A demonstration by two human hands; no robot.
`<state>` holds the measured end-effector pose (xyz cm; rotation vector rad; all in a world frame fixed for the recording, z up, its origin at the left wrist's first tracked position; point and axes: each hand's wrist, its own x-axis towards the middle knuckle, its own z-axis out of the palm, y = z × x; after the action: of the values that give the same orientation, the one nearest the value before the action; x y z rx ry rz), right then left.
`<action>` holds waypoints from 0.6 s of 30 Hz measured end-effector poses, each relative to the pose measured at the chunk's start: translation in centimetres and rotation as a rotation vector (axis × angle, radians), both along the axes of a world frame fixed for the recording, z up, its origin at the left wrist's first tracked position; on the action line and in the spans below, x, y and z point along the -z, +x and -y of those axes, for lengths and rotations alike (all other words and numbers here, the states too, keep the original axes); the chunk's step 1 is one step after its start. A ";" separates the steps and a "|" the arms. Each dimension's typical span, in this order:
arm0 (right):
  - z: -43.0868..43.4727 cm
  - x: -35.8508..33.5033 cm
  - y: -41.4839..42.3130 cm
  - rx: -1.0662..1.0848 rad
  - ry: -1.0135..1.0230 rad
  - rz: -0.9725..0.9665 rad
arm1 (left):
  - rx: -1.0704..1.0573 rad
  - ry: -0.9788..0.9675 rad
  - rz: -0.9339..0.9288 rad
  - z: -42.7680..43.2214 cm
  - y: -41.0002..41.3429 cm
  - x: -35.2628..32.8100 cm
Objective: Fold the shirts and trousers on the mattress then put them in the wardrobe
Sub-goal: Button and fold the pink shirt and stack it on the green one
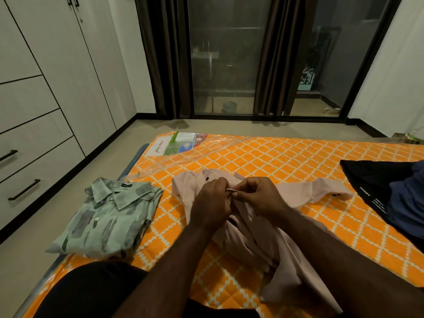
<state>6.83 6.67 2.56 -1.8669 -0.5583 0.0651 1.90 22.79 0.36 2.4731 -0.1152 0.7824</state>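
Where we sit: bottom centre of the frame, at the near edge of the mattress [275,154].
Pink shirt [250,246]: unfolded and rumpled just ahead of us, mid-frame. Its collar end points away and one cuffed sleeve is thrown out to the right.
Left hand [212,200]: curled over the shirt front below the collar, fingertips nipping the cloth.
Right hand [259,196]: thumb and forefinger pinch the same front edge, touching the left hand. We cannot tell whether a button sits between them.
Handling: we judge the cloth light, limp and quick to crease. It is best taken at the shoulders or along the front edge, then smoothed flat before folding.
Green patterned shirt [107,216]: lower left, already folded, collar up, near the mattress edge.
Dark garments [394,196]: right edge, black and navy, in a loose heap and not yet folded.
Plastic wrap [206,152]: clear, lying over the far part of the mattress.
Wardrobe [52,88]: upper left, doors and drawers closed.
Glass door [224,65]: top centre, dark beyond, brown curtains [273,53] hanging in front of it.
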 end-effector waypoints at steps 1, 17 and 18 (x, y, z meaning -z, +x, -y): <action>0.0 0.0 0.0 0.001 0.041 -0.039 | 0.028 0.010 0.021 0.0 0.0 -0.1; 0.7 -1.8 -0.7 -0.076 0.320 -0.829 | 0.236 0.205 0.270 -0.9 0.0 -0.5; 0.8 -1.7 -0.8 -0.083 0.344 -0.882 | 0.242 0.212 0.285 -0.9 0.0 -0.5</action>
<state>6.07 5.89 4.31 -1.3005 -0.0187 0.7582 1.94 23.73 0.87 2.4611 -0.6184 1.0552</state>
